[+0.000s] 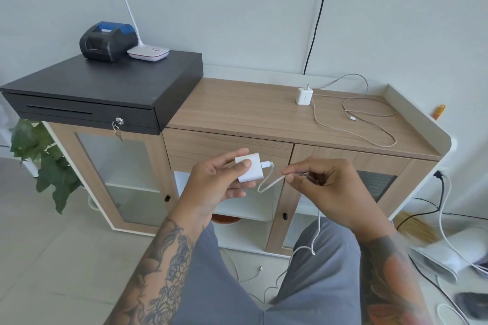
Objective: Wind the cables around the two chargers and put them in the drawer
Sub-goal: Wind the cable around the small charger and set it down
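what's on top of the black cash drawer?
On the black cash drawer, at its back: a black and blue receipt printer and a white lamp base. Its inside is hidden; it is closed.

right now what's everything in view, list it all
white square charger: 1, white, held in left hand, cable plugged in
white braided cable: 1, white, pinched by right hand, hanging to the floor
white charger with loose cable: 1, white, on the wooden cabinet top
closed wooden drawer: 1, wood, under the top
black cash drawer: 1, black, cabinet's left end
black receipt printer: 1, black and blue, on the cash drawer
green plant: 1, green, left floor
left hand: grips charger
right hand: pinches cable
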